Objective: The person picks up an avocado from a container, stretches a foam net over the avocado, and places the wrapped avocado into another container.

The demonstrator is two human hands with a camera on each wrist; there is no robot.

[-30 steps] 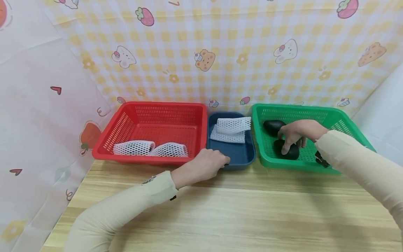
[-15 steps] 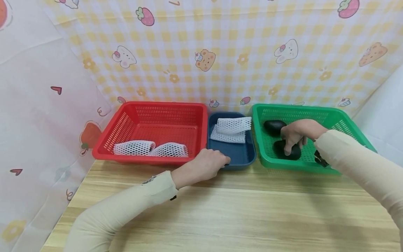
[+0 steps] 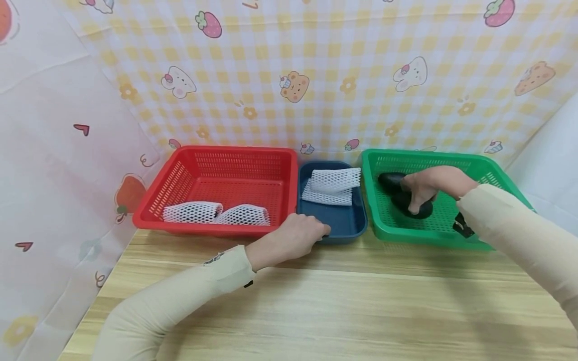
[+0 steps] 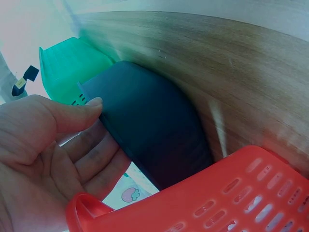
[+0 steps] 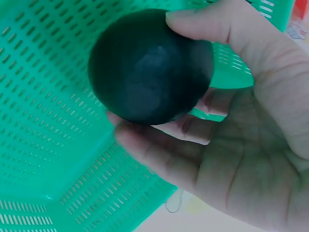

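My right hand (image 3: 429,184) holds a dark, smooth avocado (image 3: 422,210) inside the green basket (image 3: 451,238). In the right wrist view, the thumb is on one side of the avocado (image 5: 145,72) and the fingers curl under the other. A second avocado (image 3: 387,181) lies just beyond, partly hidden by the hand. My left hand (image 3: 300,233) grips the near rim of the blue tray (image 3: 336,215), thumb on one side and fingers on the other, as the left wrist view shows. Two white foam net sleeves (image 3: 336,179) lie one over the other in the tray.
To the left, the red basket (image 3: 235,190) holds two netted items (image 3: 194,212) along its near wall; dark shows through the mesh. All three containers stand in a row on the wooden table (image 3: 316,301), against a checked cloth (image 3: 253,60).
My right hand has taken the avocado slightly up and away from the basket's near wall, closer to the other avocado. The left hand stays on the tray rim.
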